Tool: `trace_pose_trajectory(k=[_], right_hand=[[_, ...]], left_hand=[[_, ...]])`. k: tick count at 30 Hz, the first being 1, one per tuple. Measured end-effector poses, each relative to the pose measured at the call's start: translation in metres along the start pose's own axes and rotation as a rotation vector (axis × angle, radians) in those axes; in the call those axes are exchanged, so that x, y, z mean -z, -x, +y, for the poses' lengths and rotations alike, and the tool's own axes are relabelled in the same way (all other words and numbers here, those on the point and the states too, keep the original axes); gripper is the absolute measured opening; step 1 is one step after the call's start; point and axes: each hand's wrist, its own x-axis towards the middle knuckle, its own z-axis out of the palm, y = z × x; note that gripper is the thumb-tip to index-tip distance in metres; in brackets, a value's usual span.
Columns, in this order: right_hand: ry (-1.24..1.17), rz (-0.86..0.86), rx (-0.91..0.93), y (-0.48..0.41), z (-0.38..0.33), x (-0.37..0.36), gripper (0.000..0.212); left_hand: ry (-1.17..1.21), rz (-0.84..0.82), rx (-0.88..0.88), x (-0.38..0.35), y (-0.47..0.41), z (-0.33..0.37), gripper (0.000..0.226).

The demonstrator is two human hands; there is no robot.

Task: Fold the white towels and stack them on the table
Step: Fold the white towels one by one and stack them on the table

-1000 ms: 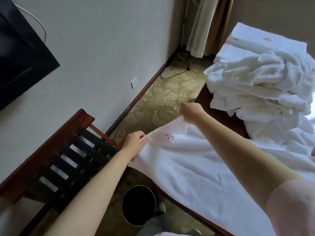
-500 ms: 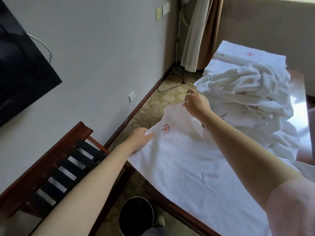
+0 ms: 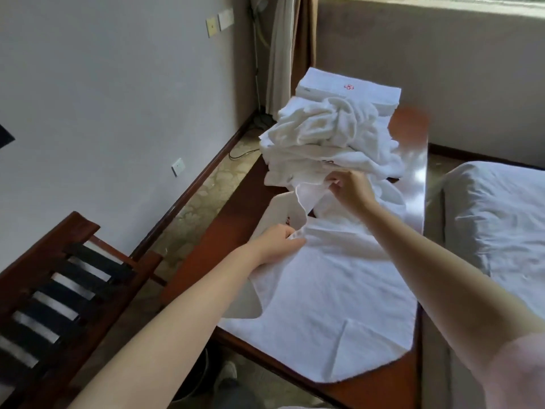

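Head view: the left hand curled round the left edge of the white towel, which lay spread along the table; farther on, the right hand pinched its lifted far corner. Beyond sat a rumpled towel pile.

White towel flat on table, far edge lifted, crumpled pile behind

The reddish-brown wooden table carried a flat white towel spread over its near half, with the towel's far end raised off the wood. Towards the far end sat a heap of crumpled white towels, and a folded white towel lay just behind the heap.
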Motion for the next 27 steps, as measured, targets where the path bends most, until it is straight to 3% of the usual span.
trace_pose_trajectory(k=[4,7,13,16,18,20,22,27], right_hand=[[-0.06,0.113,0.036,0.032,0.042,0.04,0.02],[-0.013,0.079,0.001,0.058,0.08,0.059,0.018],[0.145,-0.113,-0.109,0.121,0.143,0.053,0.023],[0.326,-0.452,-0.21,0.144,0.164,0.039,0.041],[0.431,-0.571,-0.202,0.156,0.165,0.032,0.042],[0.497,-0.527,-0.13,0.163,0.158,0.023,0.037],[0.416,-0.51,-0.074,0.168,0.149,0.009,0.036],[0.265,-0.772,-0.027,0.185,0.127,-0.028,0.071]], left_hand=[[-0.006,-0.025,-0.012,-0.06,-0.008,0.032,0.045],[-0.091,-0.048,0.017,-0.105,-0.016,0.047,0.044],[-0.219,-0.225,0.125,-0.169,-0.031,0.038,0.027],[-0.171,-0.314,0.199,-0.181,-0.03,0.021,0.026],[-0.262,-0.238,0.217,-0.178,-0.034,0.006,0.032],[-0.375,-0.105,0.242,-0.168,-0.037,-0.01,0.031],[-0.498,-0.016,0.295,-0.156,-0.038,-0.029,0.023],[-0.571,-0.114,0.489,-0.142,-0.023,-0.078,0.074]])
